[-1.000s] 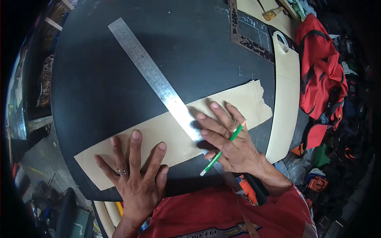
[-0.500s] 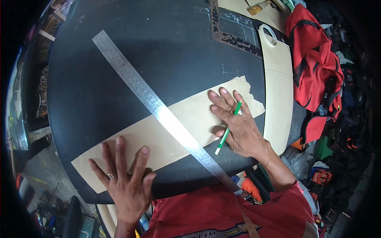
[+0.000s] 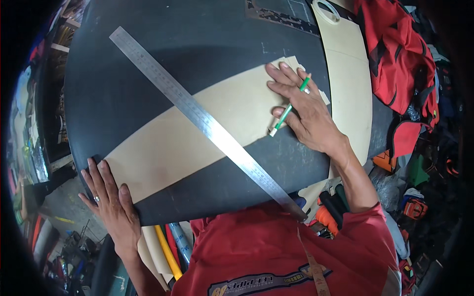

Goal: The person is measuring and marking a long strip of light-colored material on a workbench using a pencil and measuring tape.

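A long tan sheet of paper or thin card [image 3: 158,153] lies slantwise on the black tabletop, its right end ragged. Across its middle rests a long steel ruler [image 3: 165,89], whose near end reaches past the table's front edge beside my red shirt. My left hand [image 3: 111,200], fingers stretched, lies at the sheet's left end and covers part of that edge. Palm down, my right hand [image 3: 311,113] spreads over the sheet's right end. A green pencil [image 3: 286,116] is tucked among its fingers, with the tip pointing away from me.
Beyond the sheet lies a dark, worn metal square [image 3: 284,18]. At right are a pale sheet [image 3: 348,84], a white tape roll [image 3: 326,11] and a red bag [image 3: 395,54]. Upright rolls [image 3: 168,251] stand below the front edge. A measuring tape [image 3: 316,271] hangs over my shirt.
My left hand has moved left from on top of the sheet to its left end. The view has shifted. My right hand still holds the pencil over the right end.
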`<action>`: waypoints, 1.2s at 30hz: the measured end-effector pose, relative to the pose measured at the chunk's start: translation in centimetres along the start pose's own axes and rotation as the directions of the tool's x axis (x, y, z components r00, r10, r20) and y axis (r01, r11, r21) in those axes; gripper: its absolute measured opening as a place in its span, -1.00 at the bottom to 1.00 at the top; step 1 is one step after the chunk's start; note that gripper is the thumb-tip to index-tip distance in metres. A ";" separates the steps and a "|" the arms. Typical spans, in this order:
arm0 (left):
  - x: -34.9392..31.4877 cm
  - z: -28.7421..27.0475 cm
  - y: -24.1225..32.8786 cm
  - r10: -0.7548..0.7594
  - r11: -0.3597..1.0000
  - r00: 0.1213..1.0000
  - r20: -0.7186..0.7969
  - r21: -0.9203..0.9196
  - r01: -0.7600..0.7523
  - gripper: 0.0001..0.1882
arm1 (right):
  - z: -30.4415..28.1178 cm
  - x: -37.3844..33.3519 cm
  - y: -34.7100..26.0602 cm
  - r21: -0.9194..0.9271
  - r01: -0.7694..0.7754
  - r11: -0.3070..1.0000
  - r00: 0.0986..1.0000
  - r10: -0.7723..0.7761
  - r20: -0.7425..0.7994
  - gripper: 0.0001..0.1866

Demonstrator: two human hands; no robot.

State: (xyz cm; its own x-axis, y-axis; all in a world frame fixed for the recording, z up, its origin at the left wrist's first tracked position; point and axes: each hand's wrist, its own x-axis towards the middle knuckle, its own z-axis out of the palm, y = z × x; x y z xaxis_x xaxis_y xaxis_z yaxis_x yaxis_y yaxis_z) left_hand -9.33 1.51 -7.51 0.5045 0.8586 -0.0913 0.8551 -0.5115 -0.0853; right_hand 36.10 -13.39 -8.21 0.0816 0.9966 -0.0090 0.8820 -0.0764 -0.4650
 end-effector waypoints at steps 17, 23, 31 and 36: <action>7.2 -1.7 15.8 0.371 0.907 0.908 -0.195 -0.135 -0.400 0.03 | 1.6 -0.3 0.6 -0.040 0.147 0.988 0.969 -0.152 -0.196 -0.52; 9.8 -2.3 17.9 0.458 0.865 0.875 -0.153 -0.149 -0.479 0.01 | 1.3 -0.8 0.2 0.010 0.122 0.992 0.982 -0.119 -0.149 -0.55; 12.9 -2.4 19.5 0.497 0.852 0.861 -0.107 -0.129 -0.508 0.06 | 1.0 -0.7 -0.1 -0.018 0.087 0.996 0.992 -0.088 -0.090 -0.49; 12.9 -2.6 19.7 0.480 0.862 0.874 -0.080 -0.139 -0.487 0.09 | 1.3 -0.6 0.3 -0.032 0.096 0.995 0.992 -0.098 -0.084 -0.47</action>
State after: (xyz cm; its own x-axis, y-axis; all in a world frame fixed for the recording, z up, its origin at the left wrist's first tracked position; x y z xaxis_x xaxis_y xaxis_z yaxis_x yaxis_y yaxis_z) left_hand 14.35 2.61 -7.79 0.8608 0.5073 -0.0415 0.5086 -0.8541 0.1090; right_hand 35.73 -13.96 -9.47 0.0333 0.9933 0.1106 0.9001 0.0183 -0.4352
